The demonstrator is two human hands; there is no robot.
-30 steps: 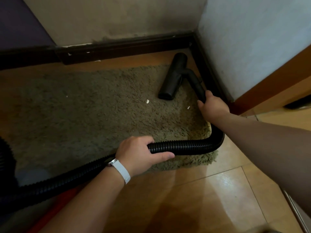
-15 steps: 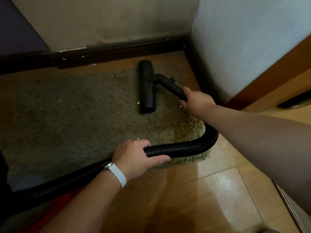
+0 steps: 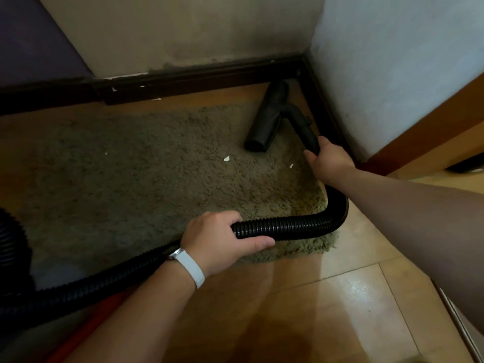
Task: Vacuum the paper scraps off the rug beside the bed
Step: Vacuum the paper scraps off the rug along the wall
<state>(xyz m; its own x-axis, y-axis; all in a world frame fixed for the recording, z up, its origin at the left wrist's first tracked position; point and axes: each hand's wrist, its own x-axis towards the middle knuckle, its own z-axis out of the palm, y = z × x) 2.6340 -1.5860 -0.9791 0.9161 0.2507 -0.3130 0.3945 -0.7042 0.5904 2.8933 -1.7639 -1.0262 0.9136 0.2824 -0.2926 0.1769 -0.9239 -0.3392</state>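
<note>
A shaggy olive rug (image 3: 146, 179) lies on the wooden floor. White paper scraps rest on it: one (image 3: 226, 158) just left of the nozzle's near end, a smaller one (image 3: 291, 166) by my right hand, a tiny one (image 3: 105, 153) farther left. The black vacuum nozzle (image 3: 265, 120) sits at the rug's far right corner. My right hand (image 3: 328, 161) grips the nozzle's tube. My left hand (image 3: 222, 239), with a white wristband, is shut around the black ribbed hose (image 3: 288, 226), which curves over the rug's near edge.
A dark skirting board (image 3: 199, 79) runs along the back wall and turns down the right wall (image 3: 392, 61). A wooden frame (image 3: 432, 142) stands at the right. The hose trails left to a dark vacuum body (image 3: 10, 244); something red (image 3: 86, 328) lies beneath it.
The nozzle has swung back to the right and away, from mid-rug into the corner by the skirting. The scrap near its end is uncovered again. My left hand stays on the hose.
</note>
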